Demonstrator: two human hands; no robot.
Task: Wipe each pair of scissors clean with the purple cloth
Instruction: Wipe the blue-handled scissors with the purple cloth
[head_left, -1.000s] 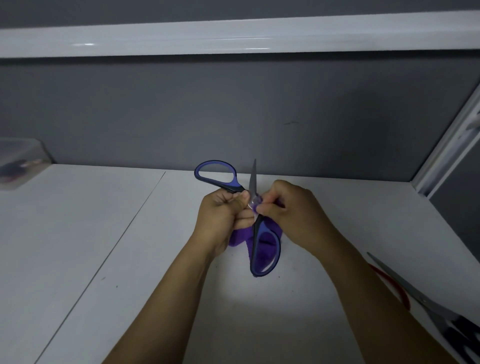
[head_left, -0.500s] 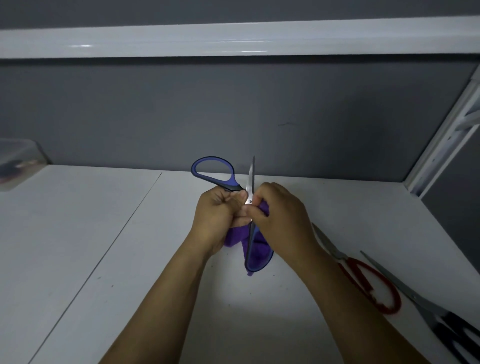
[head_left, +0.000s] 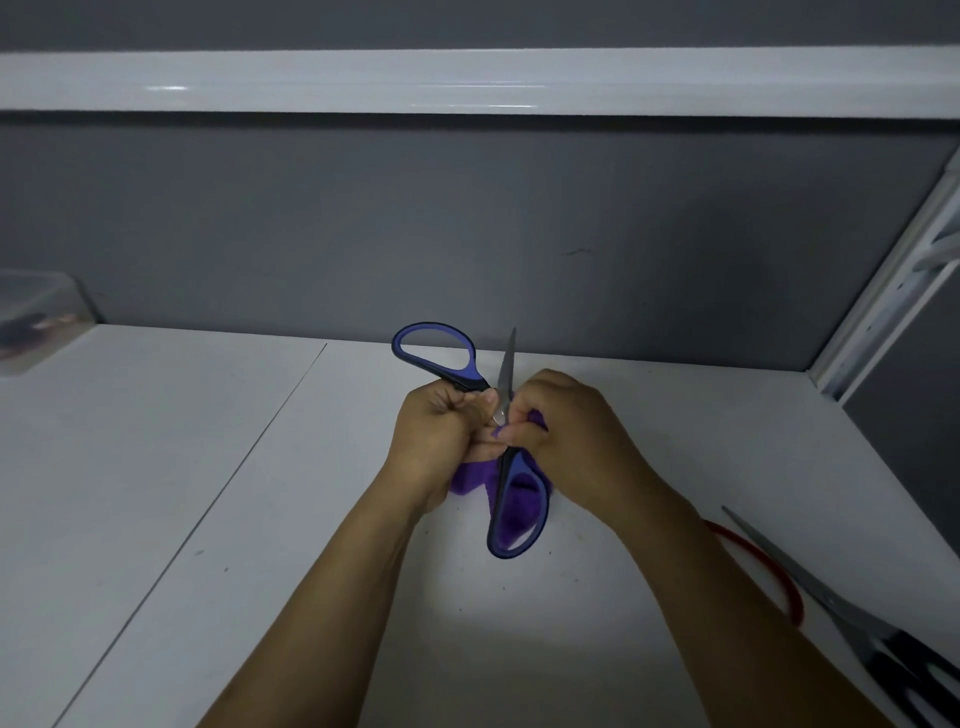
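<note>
Blue-handled scissors (head_left: 435, 354) are spread wide open above the white table. One handle loop points up and left, the other hangs down toward me, and one blade sticks straight up. My left hand (head_left: 439, 434) grips the scissors near the pivot. My right hand (head_left: 563, 436) pinches the purple cloth (head_left: 470, 475) against the base of the upright blade. The cloth hangs bunched under both hands and shows through the lower handle loop.
Red-handled scissors (head_left: 761, 569) lie on the table (head_left: 156, 467) at the right, partly hidden by my right forearm. Black-handled scissors (head_left: 852, 623) lie beside them near the right edge. A clear plastic box (head_left: 36, 317) stands at far left against the grey wall.
My right hand with the cloth has slid a short way along the base of the upright blade. The view has shifted, so the red scissors are covered more by my forearm.
</note>
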